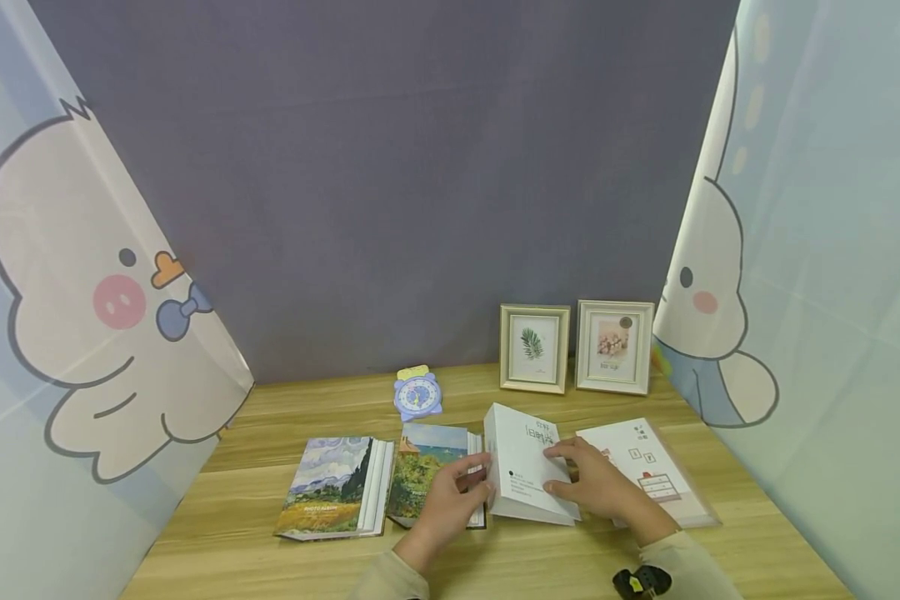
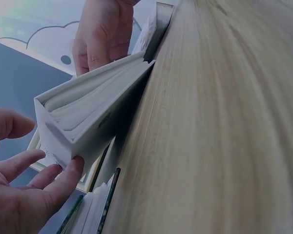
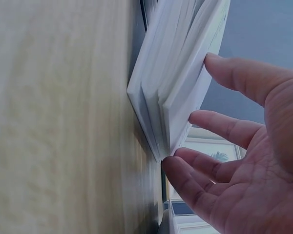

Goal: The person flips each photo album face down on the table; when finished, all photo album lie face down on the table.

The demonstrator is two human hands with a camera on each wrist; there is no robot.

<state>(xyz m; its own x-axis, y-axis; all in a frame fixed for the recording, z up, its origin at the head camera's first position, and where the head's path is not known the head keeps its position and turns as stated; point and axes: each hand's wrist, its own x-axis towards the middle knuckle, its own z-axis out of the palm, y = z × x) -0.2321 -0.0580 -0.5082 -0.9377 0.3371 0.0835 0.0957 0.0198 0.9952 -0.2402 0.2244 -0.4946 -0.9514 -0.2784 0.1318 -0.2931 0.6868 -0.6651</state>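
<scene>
A thick white photo album with dark lettering on its cover leans between my hands, its spine raised off the table. My left hand is at the spine; in the left wrist view its fingertips touch the spine and its lower edge, while the thumb stands apart. From the other side, my right hand rests its thumb and fingers on the cover. In the right wrist view, the lower fingertips reach the album's open-side corner, with the page edges showing.
Left of the white album lie two landscape-painted albums. A pale album with a drawn dresser lies under my right forearm's side. Behind stand two picture frames and a blue toy clock. Cartoon curtains flank the wooden table.
</scene>
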